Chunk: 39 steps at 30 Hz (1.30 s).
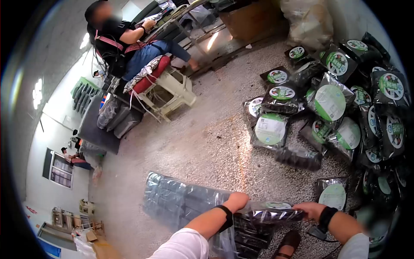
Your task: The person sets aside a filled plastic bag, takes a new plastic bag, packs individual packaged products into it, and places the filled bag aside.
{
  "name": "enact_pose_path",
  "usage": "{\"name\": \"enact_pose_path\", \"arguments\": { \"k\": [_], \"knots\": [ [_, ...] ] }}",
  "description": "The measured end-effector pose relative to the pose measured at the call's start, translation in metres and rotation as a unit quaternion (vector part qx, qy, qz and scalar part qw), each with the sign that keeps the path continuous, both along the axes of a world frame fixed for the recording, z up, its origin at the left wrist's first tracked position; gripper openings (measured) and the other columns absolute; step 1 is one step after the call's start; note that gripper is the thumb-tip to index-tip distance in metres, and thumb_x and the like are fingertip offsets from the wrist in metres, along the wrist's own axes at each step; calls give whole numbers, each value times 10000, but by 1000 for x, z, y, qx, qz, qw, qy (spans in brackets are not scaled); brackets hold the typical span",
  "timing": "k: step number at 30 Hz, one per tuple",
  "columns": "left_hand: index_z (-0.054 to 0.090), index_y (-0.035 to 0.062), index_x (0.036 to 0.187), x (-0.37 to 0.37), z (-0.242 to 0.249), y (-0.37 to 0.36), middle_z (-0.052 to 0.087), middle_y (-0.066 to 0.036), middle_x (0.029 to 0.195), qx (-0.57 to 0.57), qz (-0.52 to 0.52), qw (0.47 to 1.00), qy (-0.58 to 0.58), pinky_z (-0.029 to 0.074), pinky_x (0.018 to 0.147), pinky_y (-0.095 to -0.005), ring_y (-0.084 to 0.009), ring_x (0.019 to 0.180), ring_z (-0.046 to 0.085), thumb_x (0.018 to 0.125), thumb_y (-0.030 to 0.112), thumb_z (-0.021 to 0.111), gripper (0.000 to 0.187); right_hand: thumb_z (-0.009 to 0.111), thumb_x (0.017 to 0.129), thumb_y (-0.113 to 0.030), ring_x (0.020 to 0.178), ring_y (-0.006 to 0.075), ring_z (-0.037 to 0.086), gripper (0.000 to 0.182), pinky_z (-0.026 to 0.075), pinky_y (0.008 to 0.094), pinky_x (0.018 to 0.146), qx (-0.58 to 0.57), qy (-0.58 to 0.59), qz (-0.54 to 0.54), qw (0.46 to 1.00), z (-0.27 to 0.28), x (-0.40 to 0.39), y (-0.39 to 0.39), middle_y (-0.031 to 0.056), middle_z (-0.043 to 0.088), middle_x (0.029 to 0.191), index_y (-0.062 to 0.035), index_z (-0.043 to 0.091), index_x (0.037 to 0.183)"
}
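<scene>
My left hand (pixel 238 201) is closed at the edge of a large clear plastic bag (pixel 215 195) that holds grey-black packs (pixel 172 198). Its fingertips are hidden from view. My right hand (pixel 309 210) grips the right end of a dark wrapped package (pixel 276 214) with a round green and white label. That package lies flat between the two hands, above more black packs (pixel 250 239) at the bag's near end. A package with a pale green round label (pixel 333 196) lies on the floor just beyond my right hand.
Many labelled packages (pixel 330 102) are heaped on the speckled floor at the right. A person (pixel 125 43) sits on a cushioned plastic stool (pixel 168 88) at the upper left, beside a metal-framed table (pixel 185 32). A cardboard box (pixel 252 21) stands at the back.
</scene>
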<state>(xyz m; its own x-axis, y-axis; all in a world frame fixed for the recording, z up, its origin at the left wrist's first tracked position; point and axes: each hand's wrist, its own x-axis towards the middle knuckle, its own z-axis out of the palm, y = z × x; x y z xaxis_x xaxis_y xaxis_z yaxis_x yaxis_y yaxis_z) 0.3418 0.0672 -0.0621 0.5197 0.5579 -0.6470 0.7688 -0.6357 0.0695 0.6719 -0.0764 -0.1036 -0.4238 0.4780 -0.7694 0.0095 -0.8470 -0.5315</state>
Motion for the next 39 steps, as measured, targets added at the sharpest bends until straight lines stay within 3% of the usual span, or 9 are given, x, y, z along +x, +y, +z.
{"name": "enact_pose_path", "arguments": {
  "k": [3, 8, 16, 18, 19, 23, 27, 29, 39],
  "knots": [
    [679, 68, 856, 8, -4, 16, 663, -157, 885, 21, -9, 999, 32, 522, 664, -427, -330, 823, 646, 769, 115, 519, 188, 591, 793, -309, 732, 129, 552, 272, 460, 249, 579, -187, -71, 19, 980, -16, -21, 8, -2, 594, 907, -135, 589, 1002],
    [672, 65, 866, 13, -13, 44, 662, -126, 936, -31, -15, 997, 62, 511, 701, -435, -320, 885, 631, 756, 112, 523, 191, 541, 789, -301, 651, 131, 514, 178, 446, 292, 516, -177, -97, 28, 979, 55, -21, 9, -11, 561, 830, -147, 586, 866],
    [674, 69, 873, 67, 47, 21, 668, -124, 898, -53, -97, 994, -13, 520, 674, -428, -320, 844, 645, 756, 146, 551, 186, 614, 749, -308, 676, 222, 546, 251, 475, 368, 562, -174, -63, 101, 977, -55, -21, -15, 39, 568, 841, -124, 562, 912],
    [680, 70, 856, 75, 51, 1, 670, -124, 885, -17, -110, 994, -23, 523, 656, -422, -314, 824, 651, 755, 140, 555, 175, 676, 680, -184, 737, 334, 556, 294, 461, 405, 637, 443, 6, 197, 875, -67, -19, -29, 114, 565, 817, -83, 533, 917],
    [685, 72, 840, 84, 57, -5, 673, -124, 872, 11, -126, 991, -32, 526, 638, -416, -308, 804, 657, 755, 134, 559, 164, 695, 606, -64, 822, 398, 535, 370, 439, 420, 701, 529, -93, 217, 815, -43, -23, -26, 167, 548, 814, -64, 520, 932],
    [697, 72, 829, 68, 63, -12, 672, -147, 874, 12, -24, 998, -50, 524, 668, -422, -302, 816, 661, 737, 112, 567, 165, 585, 769, -299, 847, 378, 550, 305, 446, 435, 705, 209, -42, 53, 976, -41, -32, -37, 155, 561, 812, -52, 542, 942],
    [694, 66, 844, 30, 64, -10, 670, -153, 885, -4, 52, 998, -32, 520, 690, -425, -317, 826, 656, 732, 111, 563, 178, 601, 802, -332, 966, 350, 566, 425, 459, 431, 812, 343, -375, 158, 847, 59, -78, -5, 198, 591, 1011, 7, 555, 1055],
    [695, 65, 825, 25, 57, -9, 670, -154, 865, 9, 50, 998, -44, 520, 678, -421, -318, 811, 656, 730, 119, 565, 170, 620, 794, -388, 994, 410, 537, 538, 431, 471, 851, 466, -235, 235, 820, 139, -104, 6, 228, 569, 1074, -3, 498, 1150],
    [691, 53, 725, 55, 103, -8, 658, -164, 752, -18, -118, 992, -36, 517, 610, -426, -315, 715, 653, 693, 176, 579, 170, 555, 809, -334, 789, 331, 629, 324, 497, 446, 661, 545, -318, 307, 712, 103, -166, 40, 173, 639, 832, -41, 574, 948]
  ]
}}
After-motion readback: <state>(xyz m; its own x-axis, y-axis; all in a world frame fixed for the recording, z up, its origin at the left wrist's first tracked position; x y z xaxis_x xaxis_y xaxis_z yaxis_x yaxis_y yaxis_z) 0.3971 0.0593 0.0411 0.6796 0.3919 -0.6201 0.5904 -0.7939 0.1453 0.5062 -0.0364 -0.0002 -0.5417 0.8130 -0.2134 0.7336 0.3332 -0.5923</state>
